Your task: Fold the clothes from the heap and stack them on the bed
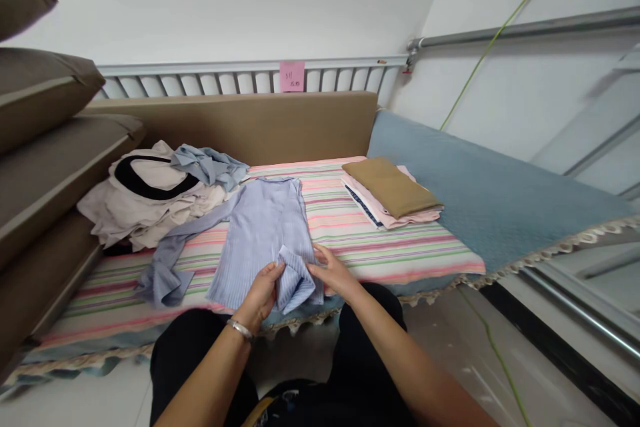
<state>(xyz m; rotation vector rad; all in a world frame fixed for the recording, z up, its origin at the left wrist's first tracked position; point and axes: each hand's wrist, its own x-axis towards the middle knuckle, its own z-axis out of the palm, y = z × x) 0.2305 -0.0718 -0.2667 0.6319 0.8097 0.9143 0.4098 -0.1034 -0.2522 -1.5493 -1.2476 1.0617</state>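
A light blue ribbed long-sleeved shirt [265,227] lies spread on a striped cloth, its collar toward the back. One sleeve stretches out to the left, bent near its cuff. The other sleeve is folded down over the body, with its cuff near the front hem. My left hand [263,290] pinches the edge of this folded sleeve between thumb and fingers. On the sleeve's right side, my right hand [333,272] touches the fabric with its thumb, its fingers stretched out and apart. A metal bracelet circles my left wrist.
Several rumpled garments [155,193] are heaped at the left, beside stacked brown cushions [55,160]. On the right, a folded stack of clothes [395,187] has a mustard piece on top. Behind stand a brown board [300,127] and a radiator. A green cord [487,50] hangs at right.
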